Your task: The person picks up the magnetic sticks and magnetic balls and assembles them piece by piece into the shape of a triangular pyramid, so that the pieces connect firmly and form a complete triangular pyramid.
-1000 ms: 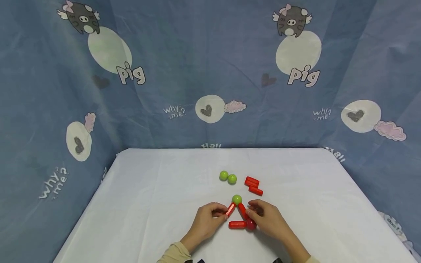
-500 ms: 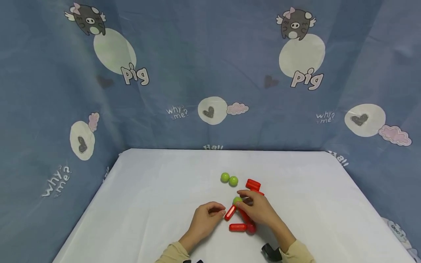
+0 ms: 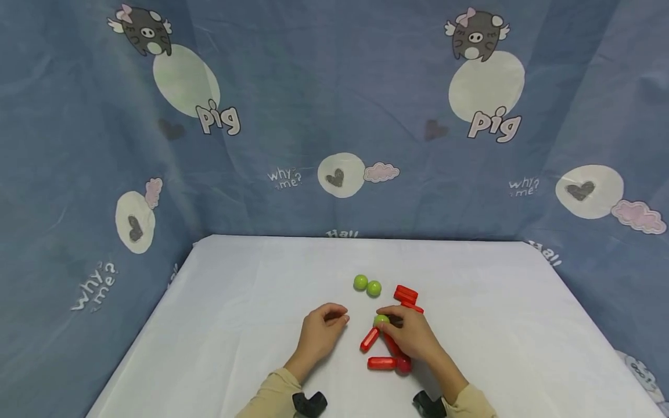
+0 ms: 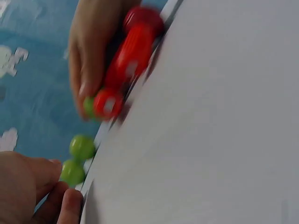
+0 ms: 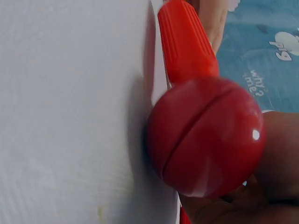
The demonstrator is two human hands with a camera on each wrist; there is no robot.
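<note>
My right hand pinches a green ball between thumb and fingers at the tip of a triangle of pieces. One red rod slants down-left from that ball, and another red rod slants down-right, partly behind the hand. A third red rod lies across the bottom, its end against a dark red ball. Close up in the right wrist view, this red ball shows a seam line. My left hand, fingers loosely bent and holding nothing, is left of the triangle.
Two green balls sit side by side behind the triangle. Several spare red rods lie behind my right hand. The table has a white cover, and a blue patterned cloth hangs behind it.
My left hand has left the left red rod, moving left and away from me. From beside the right rod and the red ball, my right hand has moved up to the green ball.
</note>
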